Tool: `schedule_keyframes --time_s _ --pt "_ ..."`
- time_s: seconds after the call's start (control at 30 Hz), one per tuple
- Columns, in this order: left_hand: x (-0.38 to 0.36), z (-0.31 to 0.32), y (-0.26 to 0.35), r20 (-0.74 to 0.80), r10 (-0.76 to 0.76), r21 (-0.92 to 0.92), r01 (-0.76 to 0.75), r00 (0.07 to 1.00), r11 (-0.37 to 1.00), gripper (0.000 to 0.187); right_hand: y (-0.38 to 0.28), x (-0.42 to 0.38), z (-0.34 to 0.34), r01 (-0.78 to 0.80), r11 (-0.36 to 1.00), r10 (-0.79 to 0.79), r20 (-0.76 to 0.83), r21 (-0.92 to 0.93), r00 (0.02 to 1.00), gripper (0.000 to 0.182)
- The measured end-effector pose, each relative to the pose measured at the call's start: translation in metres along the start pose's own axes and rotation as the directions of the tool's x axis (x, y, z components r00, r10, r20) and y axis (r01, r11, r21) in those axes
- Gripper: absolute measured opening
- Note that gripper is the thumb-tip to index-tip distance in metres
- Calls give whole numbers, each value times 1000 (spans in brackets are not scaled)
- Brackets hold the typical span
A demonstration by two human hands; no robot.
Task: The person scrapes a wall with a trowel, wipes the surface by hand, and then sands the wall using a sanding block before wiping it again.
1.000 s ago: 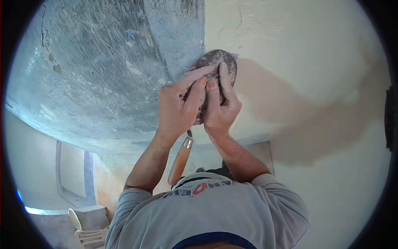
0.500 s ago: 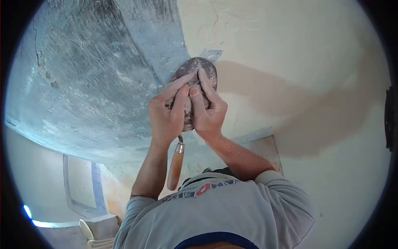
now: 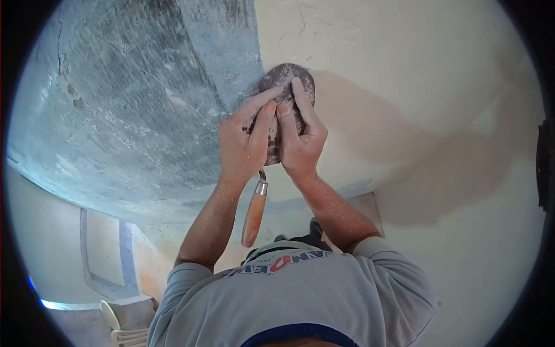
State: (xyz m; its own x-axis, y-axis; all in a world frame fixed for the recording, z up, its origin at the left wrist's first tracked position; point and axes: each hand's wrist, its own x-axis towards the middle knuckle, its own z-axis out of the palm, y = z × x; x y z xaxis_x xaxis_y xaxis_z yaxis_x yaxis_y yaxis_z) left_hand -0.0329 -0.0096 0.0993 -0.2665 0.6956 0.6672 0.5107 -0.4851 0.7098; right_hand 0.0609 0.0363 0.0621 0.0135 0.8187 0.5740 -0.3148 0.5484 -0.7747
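Note:
Both hands press a dark, oval, plaster-smeared float (image 3: 273, 151) against the wall, along the boundary between bare blue-grey surface and cream plaster. My left hand (image 3: 243, 143) grips its left side, with thumb and fingers on the near face. On the right side, my right hand (image 3: 303, 141) grips it the same way, thumbs almost touching at the middle. White dust coats the fingers. Below my left hand hangs a trowel's wooden handle (image 3: 254, 217) with a metal collar and bent neck; its blade is hidden, and how it is held cannot be seen.
Scraped blue-grey wall (image 3: 139, 115) with a crack spreads to the left. Smooth cream plaster (image 3: 393, 52) covers the right, where shadows fall. A recessed opening (image 3: 104, 248) and a pale chair (image 3: 110, 315) show at lower left. A dark object (image 3: 542, 165) sits at the right edge.
Both hands and the float have shifted up and to the right in view, with the hanging handle following. A bluish patch seen above the float's right edge no longer shows.

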Motion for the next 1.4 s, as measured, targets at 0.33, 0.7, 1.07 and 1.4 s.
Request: schedule_keyframes --time_s 0.33,0.7,1.07,1.4 --pt "-87 30 -55 116 -277 -216 297 954 930 28 65 -123 -46 -488 833 496 40 261 868 36" --pt "-76 35 -71 652 -104 -258 349 751 901 35 51 -123 -108 -713 631 736 51 306 675 39" --pt "-105 74 -71 529 -205 -303 409 824 861 42 30 -143 -124 -787 197 893 224 585 390 52" --pt "-77 66 -38 594 -68 -96 155 801 983 25 41 -180 -246 -821 -65 534 715 567 451 23"
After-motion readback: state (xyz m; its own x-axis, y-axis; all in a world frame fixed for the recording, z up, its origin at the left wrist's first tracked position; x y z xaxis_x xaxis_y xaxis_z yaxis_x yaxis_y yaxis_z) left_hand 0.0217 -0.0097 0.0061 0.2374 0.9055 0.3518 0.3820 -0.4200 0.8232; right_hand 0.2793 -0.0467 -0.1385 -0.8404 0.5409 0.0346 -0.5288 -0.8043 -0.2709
